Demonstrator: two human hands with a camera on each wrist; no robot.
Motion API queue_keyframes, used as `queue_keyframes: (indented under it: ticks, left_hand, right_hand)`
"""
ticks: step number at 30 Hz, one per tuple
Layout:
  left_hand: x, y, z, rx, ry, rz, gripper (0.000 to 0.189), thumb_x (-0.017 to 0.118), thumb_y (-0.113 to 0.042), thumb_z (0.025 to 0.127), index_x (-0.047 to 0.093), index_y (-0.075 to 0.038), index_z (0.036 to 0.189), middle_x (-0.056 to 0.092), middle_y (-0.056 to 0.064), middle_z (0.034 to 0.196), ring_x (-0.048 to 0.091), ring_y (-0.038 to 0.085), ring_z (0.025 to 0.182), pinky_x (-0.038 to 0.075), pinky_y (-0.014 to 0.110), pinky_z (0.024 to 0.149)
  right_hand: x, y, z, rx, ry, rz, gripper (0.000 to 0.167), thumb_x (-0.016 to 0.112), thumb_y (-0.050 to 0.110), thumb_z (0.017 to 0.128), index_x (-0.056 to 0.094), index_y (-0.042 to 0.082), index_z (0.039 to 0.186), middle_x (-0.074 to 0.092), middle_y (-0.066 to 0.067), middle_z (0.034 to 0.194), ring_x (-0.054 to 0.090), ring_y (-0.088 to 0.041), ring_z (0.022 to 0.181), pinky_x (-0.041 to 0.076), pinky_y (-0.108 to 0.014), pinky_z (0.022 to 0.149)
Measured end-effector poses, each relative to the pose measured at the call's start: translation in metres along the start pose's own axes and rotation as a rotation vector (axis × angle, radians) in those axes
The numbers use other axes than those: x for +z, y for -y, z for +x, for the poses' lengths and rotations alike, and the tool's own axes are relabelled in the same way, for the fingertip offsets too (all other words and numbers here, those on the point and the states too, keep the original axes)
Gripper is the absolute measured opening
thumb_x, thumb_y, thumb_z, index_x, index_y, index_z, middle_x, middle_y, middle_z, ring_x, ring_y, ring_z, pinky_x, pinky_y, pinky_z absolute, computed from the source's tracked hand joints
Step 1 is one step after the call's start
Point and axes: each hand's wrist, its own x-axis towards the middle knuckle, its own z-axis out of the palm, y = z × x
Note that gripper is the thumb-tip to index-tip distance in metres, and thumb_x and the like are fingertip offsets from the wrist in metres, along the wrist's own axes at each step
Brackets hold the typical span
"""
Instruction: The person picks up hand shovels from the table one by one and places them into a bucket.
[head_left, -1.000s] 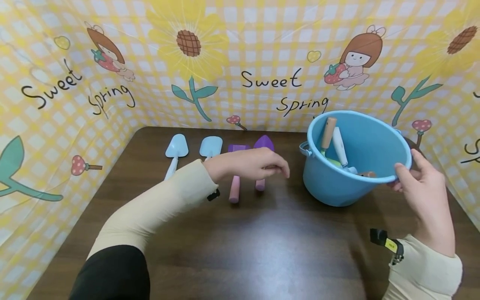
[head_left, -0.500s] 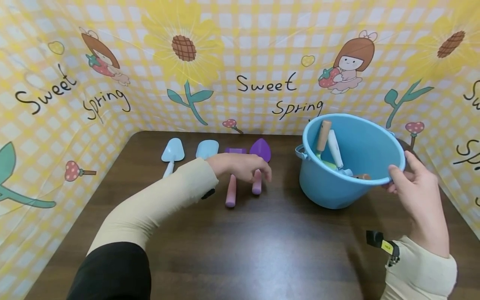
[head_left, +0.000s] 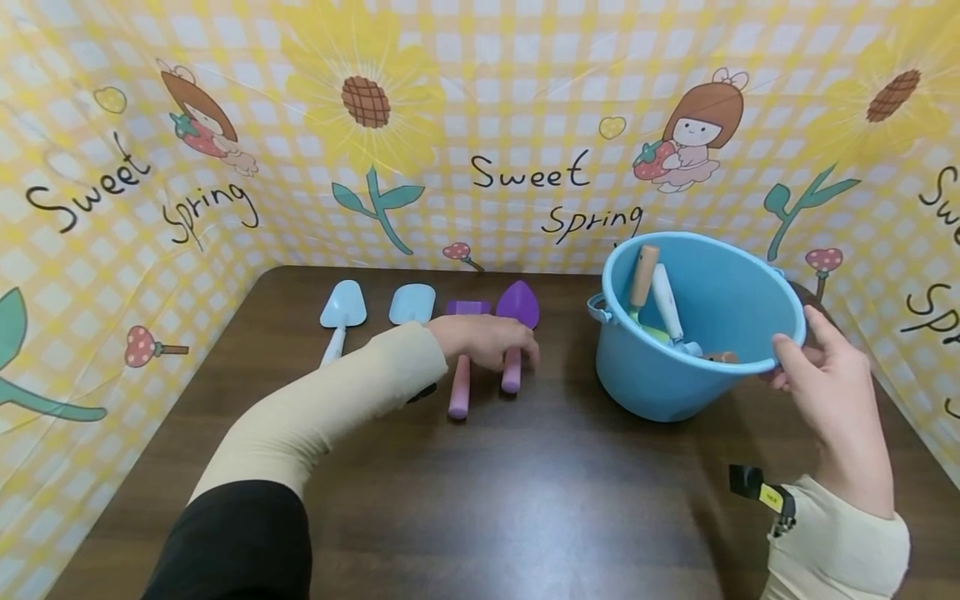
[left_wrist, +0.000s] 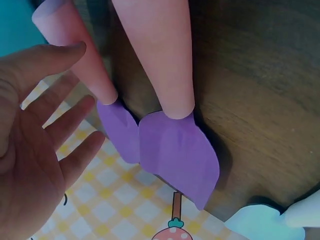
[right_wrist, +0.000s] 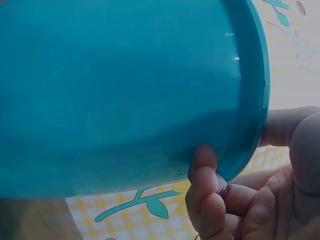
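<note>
My left hand [head_left: 487, 342] is at the pink handle of a purple pointed trowel [head_left: 518, 302] lying on the table. In the left wrist view, the thumb overlaps that handle [left_wrist: 87, 60] and the other fingers stay extended, not wrapped round it. Beside it lies a second purple shovel [left_wrist: 175, 150] with a squarer blade and a pink handle; the forearm and hand partly cover it in the head view. My right hand [head_left: 840, 400] grips the rim of a blue bucket [head_left: 660, 392], thumb on one side of the wall and fingers on the other. The bucket leans slightly.
Inside the bucket stand a wooden-handled tool [head_left: 644, 275] and a white-handled one [head_left: 666, 304], with other pieces lower down. A light blue pointed trowel [head_left: 344, 305] and a light blue square shovel [head_left: 413, 303] lie at the left. Patterned cloth [head_left: 525, 100] surrounds the table.
My left hand has moved left and down from beside the bucket to the pointed trowel's handle. My right hand keeps its grip on the rim. The head view has shifted slightly.
</note>
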Motion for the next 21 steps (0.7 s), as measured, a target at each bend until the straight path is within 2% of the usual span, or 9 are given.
queue_keyframes:
  ticks: [4, 8, 15, 21]
  left_hand:
    - [0.002, 0.000, 0.006, 0.014, -0.004, 0.039, 0.045, 0.058, 0.004, 0.090, 0.064, -0.019, 0.129, 0.060, 0.000, 0.128, 0.054, 0.016, 0.119, 0.042, 0.034, 0.109]
    - [0.003, 0.000, 0.012, 0.049, -0.023, 0.032, 0.039, 0.061, 0.001, 0.090, 0.066, -0.016, 0.124, 0.062, 0.001, 0.124, 0.057, 0.015, 0.112, 0.046, 0.032, 0.103]
    - [0.000, -0.002, 0.024, 0.084, -0.047, -0.027, 0.033, 0.062, -0.001, 0.091, 0.067, -0.013, 0.122, 0.065, 0.002, 0.124, 0.059, 0.016, 0.114, 0.047, 0.033, 0.103]
    - [-0.001, -0.001, 0.040, 0.112, -0.056, -0.019, 0.029, 0.065, -0.002, 0.090, 0.069, -0.012, 0.117, 0.068, 0.002, 0.119, 0.060, 0.016, 0.107, 0.048, 0.031, 0.098]
  right_hand:
    - [0.000, 0.000, 0.000, 0.002, 0.001, -0.002, 0.072, 0.046, 0.030, 0.103, 0.009, 0.003, 0.158, 0.054, 0.030, 0.066, 0.060, 0.003, 0.058, 0.039, -0.009, 0.060]
    - [0.000, 0.000, -0.001, -0.001, 0.002, -0.010, 0.071, 0.046, 0.029, 0.103, 0.009, 0.003, 0.158, 0.053, 0.031, 0.067, 0.060, 0.004, 0.057, 0.039, -0.008, 0.060]
    - [0.000, 0.000, -0.001, 0.005, 0.003, -0.017, 0.071, 0.046, 0.030, 0.103, 0.009, 0.004, 0.159, 0.053, 0.030, 0.067, 0.060, 0.003, 0.058, 0.039, -0.008, 0.060]
    - [0.000, 0.001, -0.001, 0.006, 0.009, -0.018, 0.072, 0.046, 0.031, 0.103, 0.009, 0.004, 0.159, 0.053, 0.030, 0.067, 0.061, 0.003, 0.059, 0.038, -0.010, 0.062]
